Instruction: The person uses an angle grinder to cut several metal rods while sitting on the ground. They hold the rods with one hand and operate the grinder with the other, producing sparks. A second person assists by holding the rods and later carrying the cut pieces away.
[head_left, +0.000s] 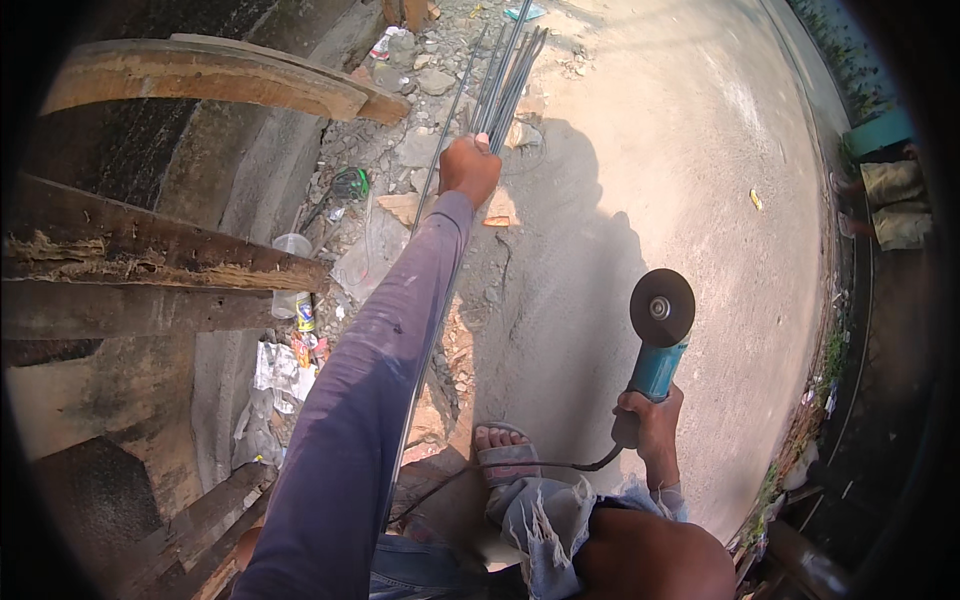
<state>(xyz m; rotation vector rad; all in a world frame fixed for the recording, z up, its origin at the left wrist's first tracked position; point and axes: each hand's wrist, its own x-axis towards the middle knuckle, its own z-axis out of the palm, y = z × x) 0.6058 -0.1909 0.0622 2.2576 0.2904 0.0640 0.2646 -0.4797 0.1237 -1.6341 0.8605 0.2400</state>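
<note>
My left hand (470, 170) reaches far forward, its fingers closed round a bundle of thin metal rods (515, 85). The rods run back beneath my left forearm toward my legs. In my right hand (655, 425), beside my right knee, is a teal angle grinder (655, 371), gripped by its body. A dark cutting disc (675, 296) sits on its upper end, facing up and apart from the rods. From its lower end a black power cord (550, 465) trails left past my sandalled foot (506, 452).
Wooden beams (150, 245) jut in from the left over a concrete ledge. Rubble (432, 82), a plastic cup (291, 250), a can (304, 312) and crumpled litter (281, 369) lie along it. Pale pavement (740, 200) spreads to the right. Another person's legs (895, 200) show at the far right edge.
</note>
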